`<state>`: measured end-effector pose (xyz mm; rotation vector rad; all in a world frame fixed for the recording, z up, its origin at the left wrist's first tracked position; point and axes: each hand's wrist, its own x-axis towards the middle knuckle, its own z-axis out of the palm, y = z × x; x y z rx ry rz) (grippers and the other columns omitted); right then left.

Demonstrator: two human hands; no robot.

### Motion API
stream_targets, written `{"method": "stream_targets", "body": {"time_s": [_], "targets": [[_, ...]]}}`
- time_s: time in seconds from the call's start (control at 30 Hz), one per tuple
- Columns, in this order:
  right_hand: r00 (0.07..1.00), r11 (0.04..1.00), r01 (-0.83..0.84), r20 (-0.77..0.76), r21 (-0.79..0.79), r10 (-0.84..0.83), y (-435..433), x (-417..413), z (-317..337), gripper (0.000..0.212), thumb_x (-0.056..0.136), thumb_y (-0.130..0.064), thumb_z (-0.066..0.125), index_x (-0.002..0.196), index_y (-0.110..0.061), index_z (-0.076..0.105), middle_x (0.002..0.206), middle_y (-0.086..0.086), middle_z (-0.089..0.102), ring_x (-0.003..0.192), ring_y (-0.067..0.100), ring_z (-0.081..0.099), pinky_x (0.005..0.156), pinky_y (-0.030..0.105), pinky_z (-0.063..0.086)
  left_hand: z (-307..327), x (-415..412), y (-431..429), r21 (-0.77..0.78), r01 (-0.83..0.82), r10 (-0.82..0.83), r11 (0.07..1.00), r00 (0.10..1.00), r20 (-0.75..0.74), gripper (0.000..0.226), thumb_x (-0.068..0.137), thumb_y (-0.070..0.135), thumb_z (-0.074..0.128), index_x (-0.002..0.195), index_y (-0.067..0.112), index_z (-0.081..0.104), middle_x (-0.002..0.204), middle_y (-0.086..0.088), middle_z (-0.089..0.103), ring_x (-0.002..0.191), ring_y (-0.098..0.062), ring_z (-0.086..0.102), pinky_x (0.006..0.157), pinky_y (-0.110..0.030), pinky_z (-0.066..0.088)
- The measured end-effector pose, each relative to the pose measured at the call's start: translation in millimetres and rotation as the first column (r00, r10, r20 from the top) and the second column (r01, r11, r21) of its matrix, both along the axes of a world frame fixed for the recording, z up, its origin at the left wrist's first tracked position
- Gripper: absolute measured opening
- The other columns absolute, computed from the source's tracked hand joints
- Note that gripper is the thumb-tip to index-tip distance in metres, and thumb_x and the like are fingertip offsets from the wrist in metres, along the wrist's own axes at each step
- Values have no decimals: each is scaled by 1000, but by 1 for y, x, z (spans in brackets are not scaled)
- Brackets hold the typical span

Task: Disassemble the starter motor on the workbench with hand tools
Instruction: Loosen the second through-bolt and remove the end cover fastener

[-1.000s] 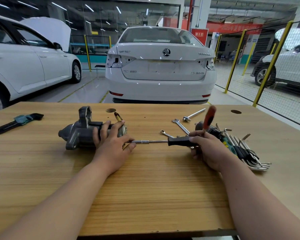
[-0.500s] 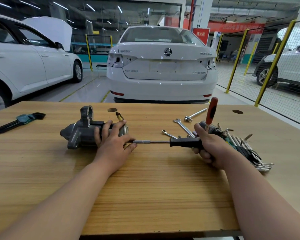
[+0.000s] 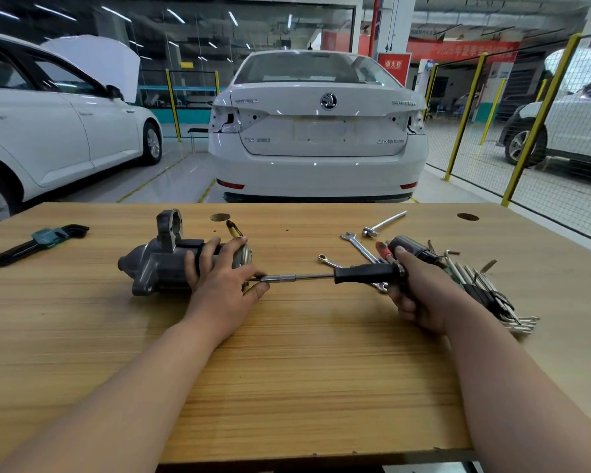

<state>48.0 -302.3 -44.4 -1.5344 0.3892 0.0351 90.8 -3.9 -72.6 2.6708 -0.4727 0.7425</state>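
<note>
The grey starter motor (image 3: 157,268) lies on its side on the wooden workbench (image 3: 287,370), left of centre. My left hand (image 3: 219,285) holds its right end, fingers curled over the body, thumb beside the tool's tip. A driver with a black handle (image 3: 362,274) and a steel shaft (image 3: 297,277) lies level, pointing left into the motor's end. My right hand (image 3: 420,295) grips the handle's right end. A red-ended side grip (image 3: 382,249) pokes out low behind that hand. The motor's end face is hidden by my left hand.
A folded hex key set (image 3: 48,235) lies at the far left. Spanners (image 3: 357,244), a steel bar tool (image 3: 386,221) and a fan of hex keys (image 3: 485,288) crowd the right side. A yellow-tipped tool (image 3: 233,229) lies behind the motor. A white car (image 3: 318,131) stands beyond the bench.
The red side grip, upright before, has swung down and away as my right hand turned the driver. My left hand and the motor have stayed put.
</note>
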Motion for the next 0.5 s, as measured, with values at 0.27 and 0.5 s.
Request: {"method": "stream_targets", "body": {"time_s": [0.27,0.5], "targets": [[998,995,-64,4,77,64,2,-1,1,28,104,-25,46,111,-3,62,61,11,64,46,16,57,43,26,49,2,-2,-1,13,-22,22,1000,1000,-18,21,83,55,60,102,45,61,153,13,21,142,-17,-5,106,-37,-22],[997,995,-76,38,69,73,2,-1,2,18,103,-11,47,112,-6,61,77,19,65,54,20,64,50,30,56,2,-2,-1,71,-27,31,997,998,-58,33,84,63,53,114,50,58,155,14,11,138,-13,-15,100,-35,-32]]}}
